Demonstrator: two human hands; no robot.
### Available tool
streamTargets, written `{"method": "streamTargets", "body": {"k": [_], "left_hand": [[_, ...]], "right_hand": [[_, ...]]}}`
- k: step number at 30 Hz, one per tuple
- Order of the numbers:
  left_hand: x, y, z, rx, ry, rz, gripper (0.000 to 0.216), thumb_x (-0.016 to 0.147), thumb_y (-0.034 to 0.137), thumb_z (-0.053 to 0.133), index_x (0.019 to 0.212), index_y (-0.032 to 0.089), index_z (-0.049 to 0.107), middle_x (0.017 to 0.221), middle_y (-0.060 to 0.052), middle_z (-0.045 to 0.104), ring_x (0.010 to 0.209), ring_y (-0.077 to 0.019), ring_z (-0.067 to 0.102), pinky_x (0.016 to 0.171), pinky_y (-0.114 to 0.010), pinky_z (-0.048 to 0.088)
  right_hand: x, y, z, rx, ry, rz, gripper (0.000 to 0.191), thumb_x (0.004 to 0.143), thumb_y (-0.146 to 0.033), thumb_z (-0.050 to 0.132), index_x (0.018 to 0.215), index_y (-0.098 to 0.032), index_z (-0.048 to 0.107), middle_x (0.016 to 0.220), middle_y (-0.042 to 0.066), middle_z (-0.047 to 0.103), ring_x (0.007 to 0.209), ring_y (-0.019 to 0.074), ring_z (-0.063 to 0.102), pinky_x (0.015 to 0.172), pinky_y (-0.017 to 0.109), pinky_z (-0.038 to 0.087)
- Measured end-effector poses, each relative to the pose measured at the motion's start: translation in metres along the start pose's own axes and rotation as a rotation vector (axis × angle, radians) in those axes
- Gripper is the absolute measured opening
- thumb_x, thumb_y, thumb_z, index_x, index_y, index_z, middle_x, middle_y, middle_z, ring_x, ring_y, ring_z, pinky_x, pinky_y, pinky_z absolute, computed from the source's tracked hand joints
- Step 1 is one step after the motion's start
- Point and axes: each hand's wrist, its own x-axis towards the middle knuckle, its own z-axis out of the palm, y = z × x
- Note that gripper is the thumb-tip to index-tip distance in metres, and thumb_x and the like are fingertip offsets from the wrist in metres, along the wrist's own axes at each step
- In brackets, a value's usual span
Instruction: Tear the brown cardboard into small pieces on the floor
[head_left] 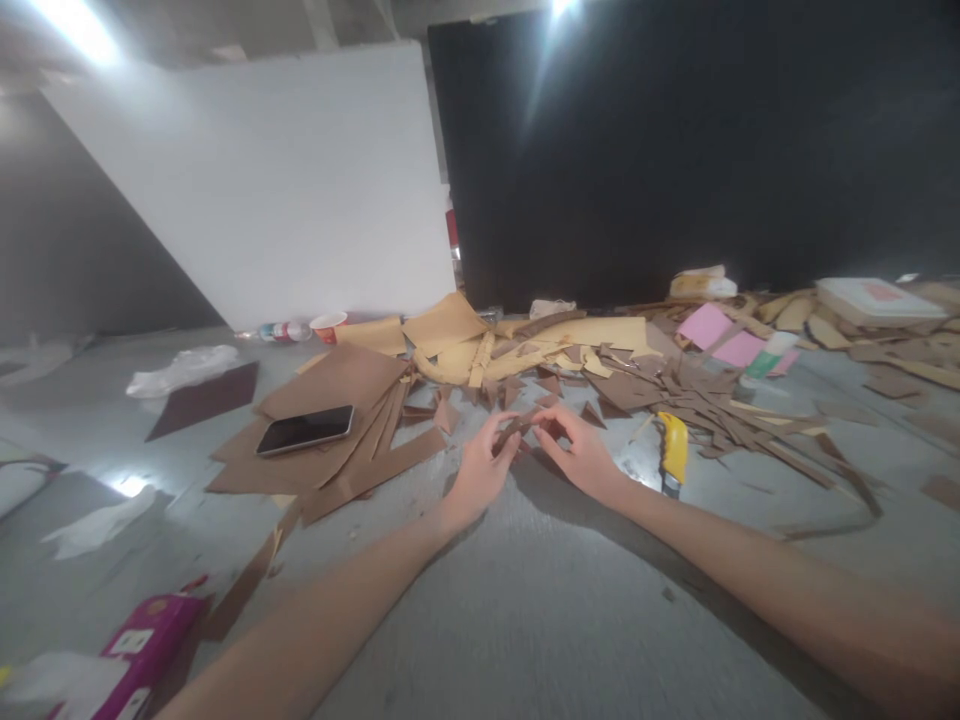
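Between my two hands, just above the grey tabletop (pixel 487 620), is a small brown piece of sheet material (pixel 516 428), perhaps card or leather. My left hand (pixel 484 465) pinches its left end between thumb and fingers. At the other end, the fingertips of my right hand (pixel 574 450) close on it. My fingers cover part of the piece, so its full shape is hidden. Small folded brown pieces (pixel 446 412) lie just beyond my hands. To the right of my right hand rests a yellow utility knife (pixel 673 450).
A phone (pixel 306 430) lies on brown sheets (pixel 337 380) at left. Brown strips (pixel 712 405) and yellow offcuts (pixel 450 340) spread along the back, near a red paper cup (pixel 328 326). A purple tissue pack (pixel 146 640) is front left. White (pixel 300 180) and black (pixel 675 150) panels stand behind.
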Motion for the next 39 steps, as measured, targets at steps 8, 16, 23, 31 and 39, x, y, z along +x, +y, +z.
{"method": "streamTargets", "body": {"k": [8,16,23,31,39], "left_hand": [[0.0003,-0.0021,0.0000,0.024,0.010,-0.007,0.044,0.103,0.056,0.057,0.133,0.024,0.055,0.090,-0.004,0.077,0.079,-0.0217,0.076,0.080,-0.037,0.060],[0.0000,-0.0026,0.0009,0.010,0.004,-0.020,0.045,0.103,0.057,0.056,0.133,0.024,0.051,0.089,-0.003,0.077,0.080,-0.0231,0.076,0.080,-0.039,0.059],[-0.0007,-0.0030,0.0008,0.004,0.009,-0.053,0.048,0.102,0.059,0.056,0.133,0.024,0.046,0.090,-0.005,0.078,0.084,-0.0250,0.077,0.082,-0.041,0.059],[-0.0002,-0.0044,0.0017,0.003,0.027,-0.018,0.044,0.102,0.055,0.056,0.132,0.024,0.046,0.089,-0.005,0.079,0.084,-0.0258,0.078,0.080,-0.041,0.060],[-0.0014,-0.0048,0.0019,0.011,0.018,0.013,0.044,0.104,0.054,0.055,0.134,0.024,0.045,0.087,-0.003,0.077,0.081,-0.0230,0.077,0.079,-0.038,0.059]], "right_hand": [[0.0003,-0.0039,-0.0019,-0.019,-0.039,-0.066,0.021,0.105,-0.041,0.053,0.104,-0.024,0.066,0.093,0.006,0.067,0.078,0.0201,0.062,0.072,0.033,0.052],[0.0002,-0.0036,-0.0013,-0.017,-0.049,-0.068,0.021,0.106,-0.039,0.052,0.108,-0.024,0.068,0.098,0.006,0.069,0.080,0.0203,0.064,0.074,0.033,0.054],[-0.0001,-0.0045,-0.0019,0.010,-0.060,-0.076,0.025,0.106,-0.038,0.052,0.114,-0.024,0.071,0.100,0.008,0.069,0.087,0.0218,0.067,0.071,0.032,0.056],[-0.0001,-0.0036,-0.0015,0.016,-0.068,-0.133,0.030,0.108,-0.038,0.050,0.119,-0.024,0.073,0.098,0.009,0.069,0.088,0.0219,0.067,0.075,0.033,0.057],[-0.0006,-0.0094,-0.0030,0.012,-0.058,-0.116,0.030,0.107,-0.041,0.050,0.121,-0.024,0.071,0.103,0.010,0.070,0.090,0.0229,0.067,0.077,0.035,0.058]]}}
